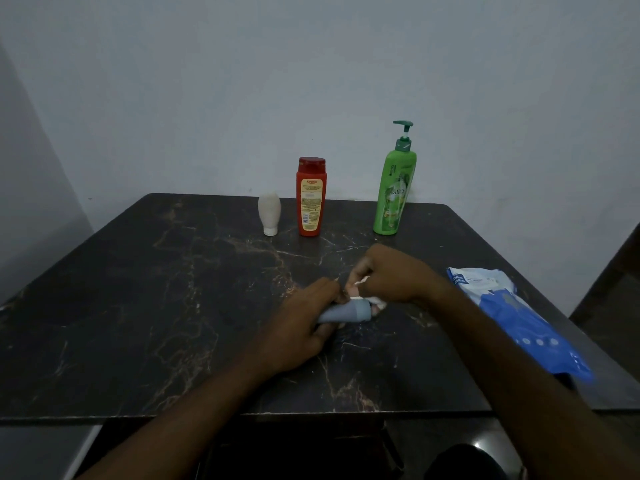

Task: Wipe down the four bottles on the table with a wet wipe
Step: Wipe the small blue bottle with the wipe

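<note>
My left hand (301,327) grips a small grey-blue bottle (346,311) lying sideways just above the dark marble table (138,306), cap end pointing right. My right hand (391,275) pinches a white wet wipe (372,300) against the bottle's cap end. Most of the wipe is hidden under my fingers. At the back of the table stand three more bottles: a small white one (269,213) resting on its cap, a red one (310,197) and a tall green pump bottle (394,188).
A blue and white pack of wet wipes (512,313) lies on the table's right side, partly behind my right forearm. A plain wall rises right behind the table. The table's front edge runs close to my body.
</note>
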